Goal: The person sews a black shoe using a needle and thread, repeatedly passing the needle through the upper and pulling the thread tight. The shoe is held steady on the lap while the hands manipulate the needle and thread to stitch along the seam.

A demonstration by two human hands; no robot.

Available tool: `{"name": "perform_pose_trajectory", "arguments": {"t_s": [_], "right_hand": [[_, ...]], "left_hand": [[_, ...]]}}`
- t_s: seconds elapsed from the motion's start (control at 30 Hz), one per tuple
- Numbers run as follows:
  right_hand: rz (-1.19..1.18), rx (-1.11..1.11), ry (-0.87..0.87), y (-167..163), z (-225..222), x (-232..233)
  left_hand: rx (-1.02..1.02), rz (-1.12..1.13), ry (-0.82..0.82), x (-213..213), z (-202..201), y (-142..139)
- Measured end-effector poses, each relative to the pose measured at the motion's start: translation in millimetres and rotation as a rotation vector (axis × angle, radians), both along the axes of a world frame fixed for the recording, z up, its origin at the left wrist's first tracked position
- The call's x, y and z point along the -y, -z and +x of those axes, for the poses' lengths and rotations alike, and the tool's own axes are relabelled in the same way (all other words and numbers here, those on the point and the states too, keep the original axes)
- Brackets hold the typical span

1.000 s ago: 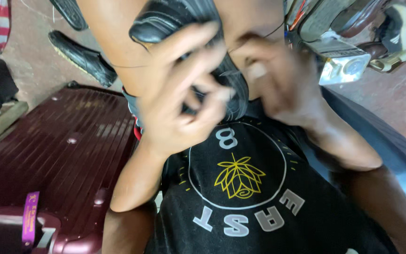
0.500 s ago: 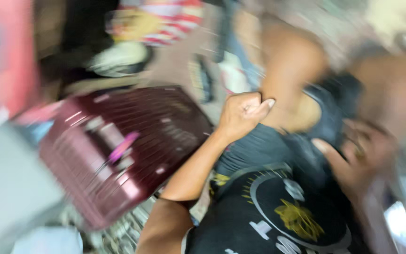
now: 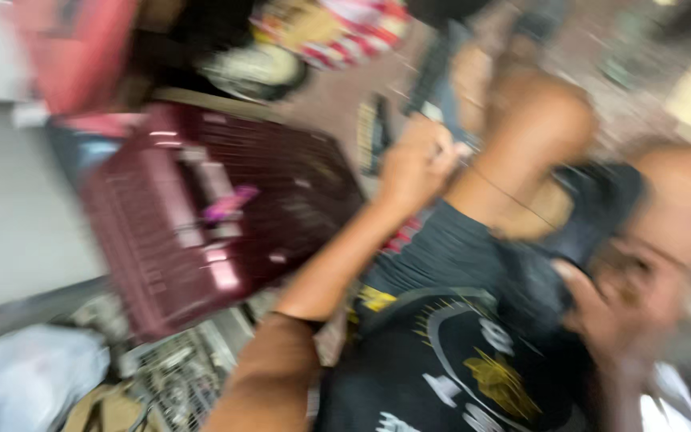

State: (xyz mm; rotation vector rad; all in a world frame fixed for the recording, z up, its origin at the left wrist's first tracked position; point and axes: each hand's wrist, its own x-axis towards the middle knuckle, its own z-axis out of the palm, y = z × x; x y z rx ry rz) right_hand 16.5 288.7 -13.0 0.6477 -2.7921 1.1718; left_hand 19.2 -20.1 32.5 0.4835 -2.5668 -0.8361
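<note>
Shirt (image 3: 449, 256), dark and printed, is lying across the lap beside a maroon suitcase (image 3: 201, 216); it is looking soft, light and limp, best pinched at a hem. Left hand (image 3: 417, 164) is curling shut near a knee (image 3: 537, 132), apparently pulling thread. Right hand (image 3: 609, 312) is gripping cloth. Blur is hiding the shirt's axis.

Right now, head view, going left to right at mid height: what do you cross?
Maroon suitcase → left hand, closed in a fist → bent knee → right hand, blurred, on dark cloth.
</note>
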Motion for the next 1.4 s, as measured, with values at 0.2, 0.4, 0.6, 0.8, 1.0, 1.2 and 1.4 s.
{"name": "perform_pose_trajectory", "arguments": {"t_s": [0.2,0.4,0.6,0.8,1.0,1.2,1.4], "right_hand": [[0.0,0.379,0.01,-22,-22,-27],[0.323,0.626,-0.053,-56,-27,-72],[0.127,0.279,-0.137,-64,-37,-46],[0.063,0.528,-0.096,-55,-49,-56],[-0.817,0.511,-0.08,-36,-35,-38],[-0.537,0.42,0.002,-30,-45,2],[-0.521,0.323,0.031,-24,-54,5]], "left_hand": [[0.1,0.129,0.727,-68,-12,17],[0.268,0.219,0.853,-86,-37,23],[0.141,0.443,0.649,-111,-21,22],[0.189,0.651,0.633,-104,-21,19],[0.259,0.284,0.855,-93,-34,-2],[0.27,0.307,0.853,-89,-43,5],[0.318,0.418,0.76,-81,-42,0]]}}
